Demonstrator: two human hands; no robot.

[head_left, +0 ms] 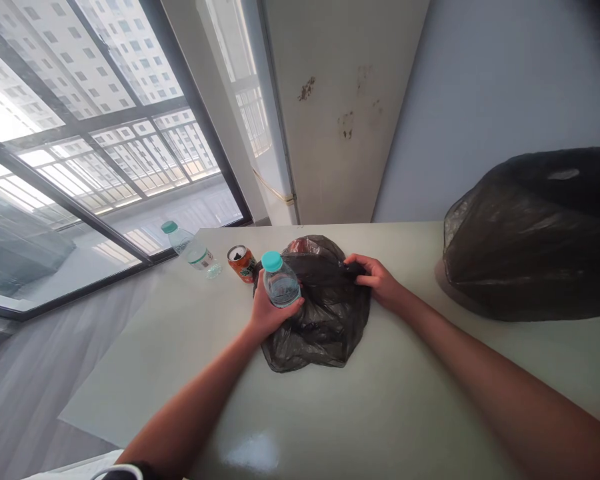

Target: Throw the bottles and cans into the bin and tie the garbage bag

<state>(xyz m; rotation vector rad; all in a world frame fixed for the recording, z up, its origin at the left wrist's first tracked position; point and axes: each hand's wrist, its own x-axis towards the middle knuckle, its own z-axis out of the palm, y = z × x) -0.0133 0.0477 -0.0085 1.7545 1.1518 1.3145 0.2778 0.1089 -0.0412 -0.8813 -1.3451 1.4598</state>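
My left hand point(267, 312) is wrapped round a clear plastic bottle point(283, 288) with a turquoise cap, tilted over the near-left part of a black plastic bag point(320, 320). The bag lies crumpled on the table, and something reddish shows through its far side. Thumb and fingers of my right hand point(377, 281) pinch the bag's edge on the right. Just left of the bag stands an orange drink can point(241, 264) with its top opened. Farther left is a second clear bottle point(193, 250) with a green cap and a label.
The pale glossy table point(370, 413) has its left edge above a wood-look floor point(30, 373). A large black plastic bag point(535, 247) covers something at the right. Behind are a stained panel point(345, 133), a wall and glass sliding doors point(80, 167).
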